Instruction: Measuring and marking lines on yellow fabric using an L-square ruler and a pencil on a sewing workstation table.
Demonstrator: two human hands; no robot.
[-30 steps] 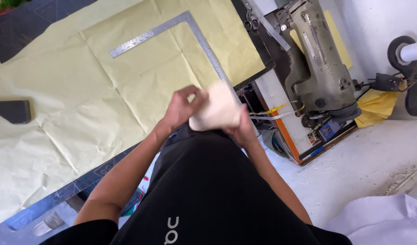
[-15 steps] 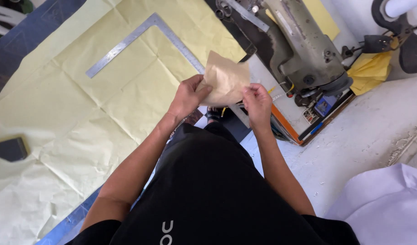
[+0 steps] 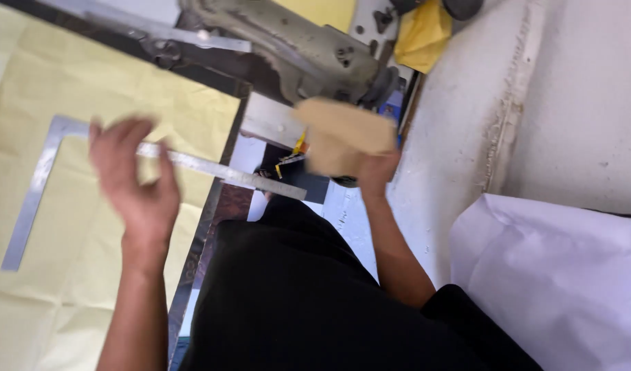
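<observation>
My right hand [image 3: 375, 173] grips a folded tan piece of paper [image 3: 343, 134], held up in front of the grey sewing machine [image 3: 295, 48]. My left hand [image 3: 137, 182] hovers with fingers spread and nothing in it, above the metal L-shaped square ruler [image 3: 37, 199] that lies on the pale yellow pattern paper [image 3: 68, 96] covering the table. Both hands are blurred by motion.
A yellow cloth [image 3: 422, 34] lies behind the sewing machine at the top. A large white sheet [image 3: 556, 275] sits at the lower right over the white floor [image 3: 535, 103]. My black clothing [image 3: 295, 302] fills the bottom middle.
My left hand has let go of the tan piece and moved left over the ruler. My right hand keeps the piece and carries it toward the sewing machine. The view swung right.
</observation>
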